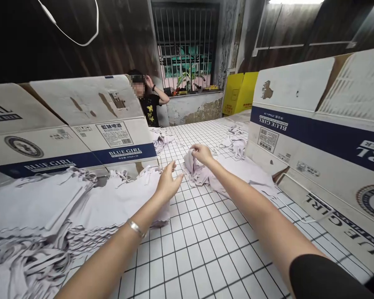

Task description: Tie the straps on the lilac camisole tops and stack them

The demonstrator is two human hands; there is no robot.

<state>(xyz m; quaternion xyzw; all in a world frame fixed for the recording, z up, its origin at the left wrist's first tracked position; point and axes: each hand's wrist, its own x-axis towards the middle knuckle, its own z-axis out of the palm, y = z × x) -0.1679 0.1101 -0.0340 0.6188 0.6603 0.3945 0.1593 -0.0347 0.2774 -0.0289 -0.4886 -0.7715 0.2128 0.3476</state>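
My right hand (202,153) is closed in a pinch on the edge of a pale lilac-grey fabric piece (195,168), lifting that corner off the table. The rest of the cloth spreads under and to the right of my forearm. My left hand (168,182) hovers beside the stacked fabric on the left, its fingers stretched and thumb apart, with nothing in it. Neat layered stacks of cut fabric (112,199) lie left of my left arm. A tangle of fabric strips (28,265) sits at the lower left.
The table has a black-and-white grid cover (187,241). Cardboard beer cartons stand at the left (90,128) and right (318,124). More fabric heaps (237,141) lie farther back. Another person (151,104) is behind the left carton, near a barred window (187,45) and a yellow box (239,93).
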